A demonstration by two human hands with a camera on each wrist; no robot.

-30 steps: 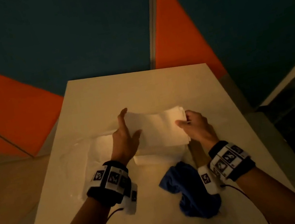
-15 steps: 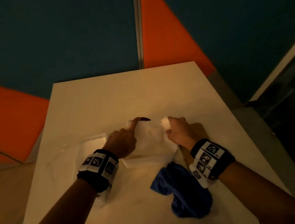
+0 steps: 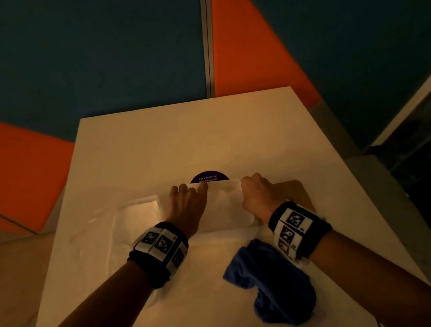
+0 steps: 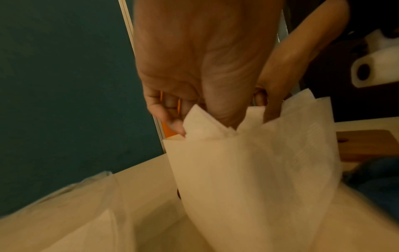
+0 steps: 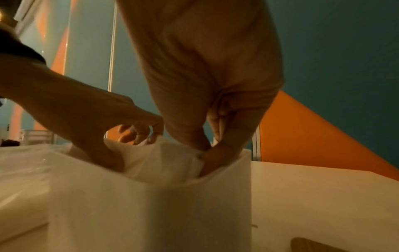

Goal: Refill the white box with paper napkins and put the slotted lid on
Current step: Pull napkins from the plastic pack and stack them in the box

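Left hand (image 4: 194, 68) reaching down, fingers (image 4: 170, 117) curled over white paper napkins (image 4: 248, 162), thumb tucked among folds. Right hand (image 4: 278, 80) gripping the far right edge. Wooden board (image 4: 371, 145) right on the bench (image 4: 142, 179); clear plastic wrap (image 4: 64, 213) near left.

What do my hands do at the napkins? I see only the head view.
Observer: Right wrist view: the right hand pinches the napkins' edge just inside the white box.
Operator: And the left hand?
Observer: Left wrist view: its thumb digs down among the napkins, fingers behind them.
Operator: Are the napkins fully in?
Observer: No, their tops stand above the near rim.
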